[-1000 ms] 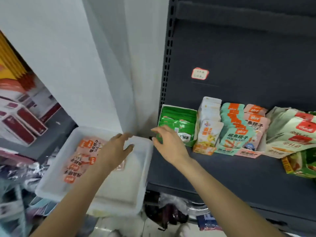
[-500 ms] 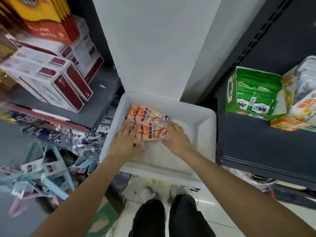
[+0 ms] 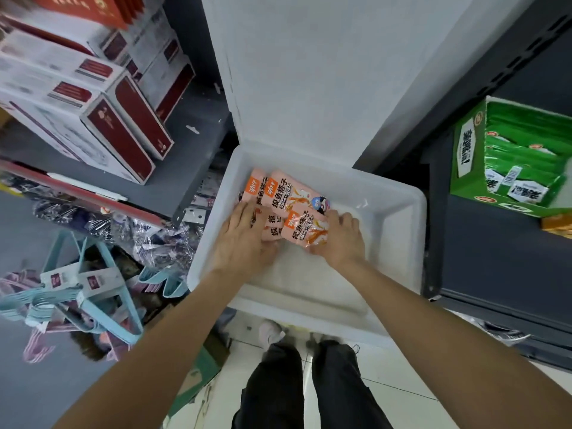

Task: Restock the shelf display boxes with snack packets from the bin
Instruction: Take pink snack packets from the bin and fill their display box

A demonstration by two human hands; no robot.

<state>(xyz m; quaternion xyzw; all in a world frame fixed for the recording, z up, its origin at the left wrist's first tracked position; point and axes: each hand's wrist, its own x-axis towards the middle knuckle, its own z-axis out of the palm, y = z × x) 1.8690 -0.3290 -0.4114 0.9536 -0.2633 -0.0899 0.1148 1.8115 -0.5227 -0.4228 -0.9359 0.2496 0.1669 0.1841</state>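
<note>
Head view. Snack packets (image 3: 288,209) — a small overlapping heap, salmon-pink film with orange corner tags, dark lettering and an orange squiggle print; they lie at the far left of the white plastic bin (image 3: 399,243). Left hand (image 3: 244,239) — fingers curled over the heap's left edge, gripping it. Right hand (image 3: 340,239) — fingers curled round the nearest packet's right edge. Green display box (image 3: 464,150) of green packets — on the dark shelf (image 3: 495,258), right of the bin.

Green display box (image 3: 507,156) on dark shelf (image 3: 495,252)
</note>
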